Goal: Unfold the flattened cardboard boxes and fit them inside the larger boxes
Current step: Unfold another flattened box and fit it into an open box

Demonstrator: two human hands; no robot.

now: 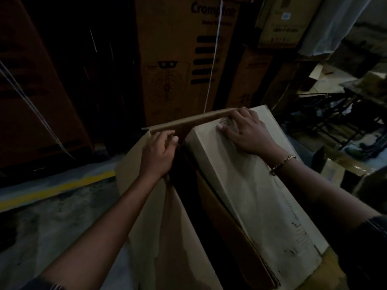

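A large open brown cardboard box [159,216] stands in front of me, its far flap [188,122] raised. A pale, long inner box [251,195] lies tilted in its right half, slanting toward me. My left hand [159,153] grips the large box's left wall near the far corner, fingers curled over the edge. My right hand [245,132] presses flat on the far top end of the pale box, fingers spread; a gold bracelet is on that wrist. A dark gap runs between the two hands, and the box's inside is hidden.
Tall printed cartons [178,59] are stacked close behind the box, with dark ones to the left. A yellow floor line [62,189] crosses the grey concrete at left. Loose cardboard, small boxes and a dark metal frame [345,114] clutter the right side.
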